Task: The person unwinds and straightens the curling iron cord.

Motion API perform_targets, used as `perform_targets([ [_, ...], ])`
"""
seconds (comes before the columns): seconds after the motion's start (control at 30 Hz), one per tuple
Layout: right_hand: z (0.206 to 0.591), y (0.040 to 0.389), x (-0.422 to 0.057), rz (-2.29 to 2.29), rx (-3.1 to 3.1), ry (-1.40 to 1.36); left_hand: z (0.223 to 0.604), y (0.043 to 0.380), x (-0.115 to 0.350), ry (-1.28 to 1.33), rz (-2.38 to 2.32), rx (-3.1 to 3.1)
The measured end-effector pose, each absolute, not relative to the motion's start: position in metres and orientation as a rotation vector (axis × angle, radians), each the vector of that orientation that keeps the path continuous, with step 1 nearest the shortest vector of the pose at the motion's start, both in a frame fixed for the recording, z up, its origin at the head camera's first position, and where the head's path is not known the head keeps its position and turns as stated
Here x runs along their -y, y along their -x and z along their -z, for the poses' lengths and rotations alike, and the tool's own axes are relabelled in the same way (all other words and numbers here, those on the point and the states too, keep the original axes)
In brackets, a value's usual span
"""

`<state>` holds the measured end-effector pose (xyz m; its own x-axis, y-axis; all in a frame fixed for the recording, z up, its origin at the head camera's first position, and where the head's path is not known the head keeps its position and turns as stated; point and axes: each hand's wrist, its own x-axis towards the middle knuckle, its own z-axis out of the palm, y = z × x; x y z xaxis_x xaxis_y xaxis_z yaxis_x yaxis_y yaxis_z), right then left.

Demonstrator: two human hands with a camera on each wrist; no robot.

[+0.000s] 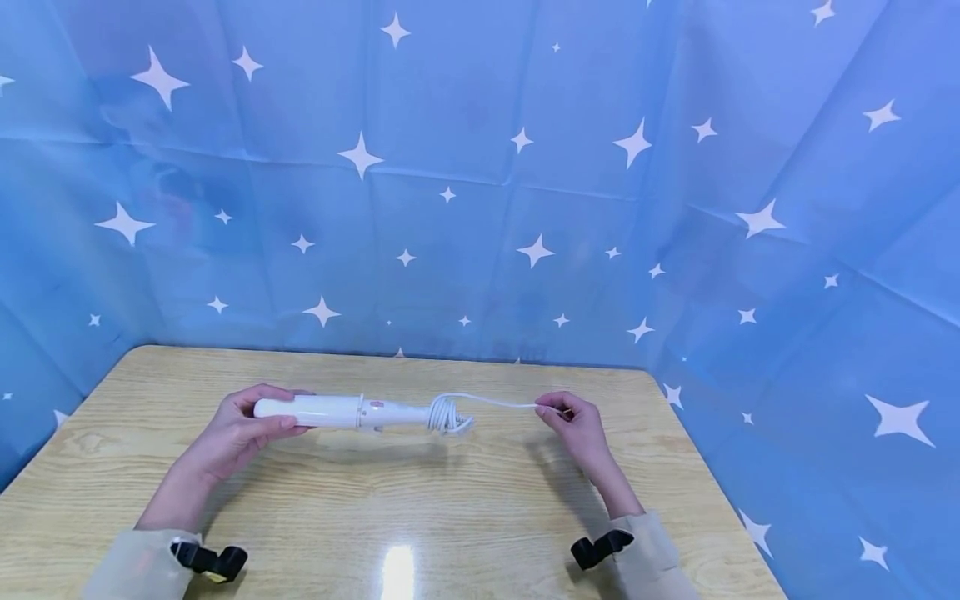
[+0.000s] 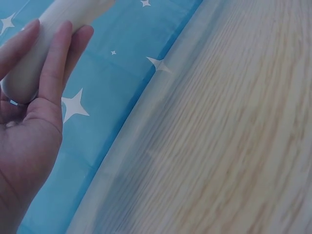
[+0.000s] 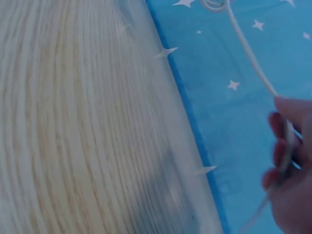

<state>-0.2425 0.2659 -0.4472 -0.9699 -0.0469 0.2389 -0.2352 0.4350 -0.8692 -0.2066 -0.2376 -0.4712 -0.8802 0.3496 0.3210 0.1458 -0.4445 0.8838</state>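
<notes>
My left hand [image 1: 238, 429] grips the thick rounded end of a white wand-shaped electric appliance [image 1: 326, 411], thumb on the near side and fingers behind. The appliance is held level above the table, its narrower end pointing right. Around that narrow end, white cord is wound in several loose loops [image 1: 447, 415]. From the loops a single length of cord [image 1: 491, 402] runs right to my right hand [image 1: 579, 427], which pinches it between thumb and fingers. The right wrist view shows more cord [image 3: 256, 214] trailing below that hand. The plug is out of sight.
Under both hands is a wood-grain table [image 1: 480, 500] with rounded far corners. A blue curtain with white stars [image 1: 450, 225] hangs right behind the table's far edge and along its right side. Black wrist cameras [image 1: 213, 560] sit on both sleeves.
</notes>
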Motion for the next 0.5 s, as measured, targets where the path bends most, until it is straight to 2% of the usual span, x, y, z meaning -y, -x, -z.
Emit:
perform_targets([
  [0.23, 0.448, 0.239, -0.263, -1.575, 2.618, -0.425, 0.471, 0.205, 0.239, -0.710, -2.474, -1.582],
  [0.5, 0.436, 0.240, -0.238, -1.524, 2.666, -0.545, 0.472, 0.204, 0.238, -0.713, -2.451, -1.613],
])
